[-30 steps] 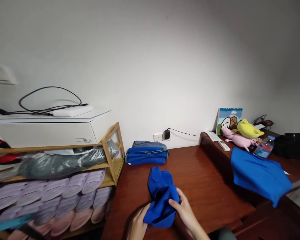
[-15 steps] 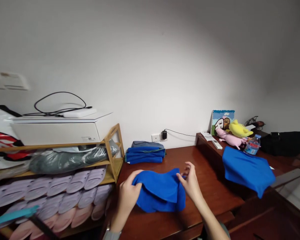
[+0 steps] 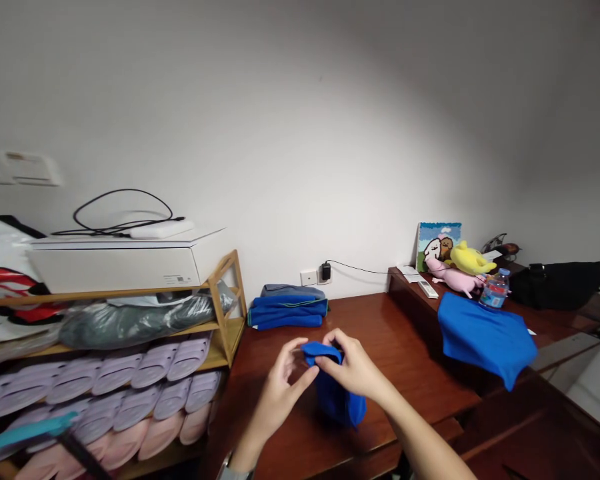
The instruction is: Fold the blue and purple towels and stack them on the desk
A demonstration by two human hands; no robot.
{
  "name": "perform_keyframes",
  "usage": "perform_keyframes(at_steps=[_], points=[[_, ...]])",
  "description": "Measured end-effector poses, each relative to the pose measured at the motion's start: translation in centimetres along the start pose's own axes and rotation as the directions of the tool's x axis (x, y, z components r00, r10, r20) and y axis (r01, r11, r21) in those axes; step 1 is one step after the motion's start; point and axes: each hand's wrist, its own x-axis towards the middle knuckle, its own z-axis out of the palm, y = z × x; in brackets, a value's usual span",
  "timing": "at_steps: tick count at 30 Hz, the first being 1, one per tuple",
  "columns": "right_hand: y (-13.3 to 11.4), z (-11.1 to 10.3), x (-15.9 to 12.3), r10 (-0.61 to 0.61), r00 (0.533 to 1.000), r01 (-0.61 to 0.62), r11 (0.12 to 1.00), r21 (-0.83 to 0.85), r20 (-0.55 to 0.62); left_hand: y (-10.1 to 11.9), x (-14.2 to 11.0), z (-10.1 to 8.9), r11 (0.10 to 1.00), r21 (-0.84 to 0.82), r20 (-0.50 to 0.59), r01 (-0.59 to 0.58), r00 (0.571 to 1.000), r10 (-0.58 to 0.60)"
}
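A bright blue cloth (image 3: 338,393) hangs gathered between my hands, its lower end drooping towards the reddish-brown wooden table (image 3: 410,373). My right hand (image 3: 350,365) pinches its top edge from above. My left hand (image 3: 280,390) stands just left of it, with fingertips and thumb at the cloth's upper left corner. Behind them lies a folded blue stack (image 3: 287,312) topped by a grey-blue piece. A larger blue cloth (image 3: 485,338) lies spread at the table's right side.
A bamboo shelf (image 3: 225,313) holds lilac slippers, pink slippers and a plastic-wrapped grey bundle at left, under a white box. A raised wooden ledge at right carries plush toys, a water bottle (image 3: 495,291) and a remote control. A black bag (image 3: 560,285) sits beyond them.
The blue cloth, spread on the table under both hands half a second ago, is now gathered and lifted between them. My hands have come closer together.
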Motion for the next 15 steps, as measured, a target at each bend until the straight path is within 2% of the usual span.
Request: perform_keyframes(at_steps=[4,8,10,13,15], points=[[-1.6,-1.0,1.6,-0.01,1.0,0.01,1.0,0.015,0.007,-2.7,-1.5,1.9,0.988,-0.086,0.135,0.131,0.984,-0.118],[-2.8,-2.7,3.1,-0.103,0.995,0.103,0.995,-0.001,0.018,-4.6,-2.5,3.2,0.979,-0.141,0.179,0.145,0.977,-0.119],[-3.4,-4.1,3.9,-0.157,0.988,0.157,0.987,-0.025,-0.012,-5.6,-3.0,3.1,0.975,-0.143,0.274,0.171,0.953,-0.127],[-4.4,-6.7,5.0,-0.223,0.967,0.214,0.974,-0.078,-0.122,-7.4,-3.6,2.2,0.972,-0.084,0.409,0.219,0.897,-0.167],[-4.9,-8.7,5.5,-0.244,0.945,0.22,0.967,-0.129,-0.219,-8.2,-3.7,0.7,0.974,-0.019,0.412,0.224,0.89,-0.197]])
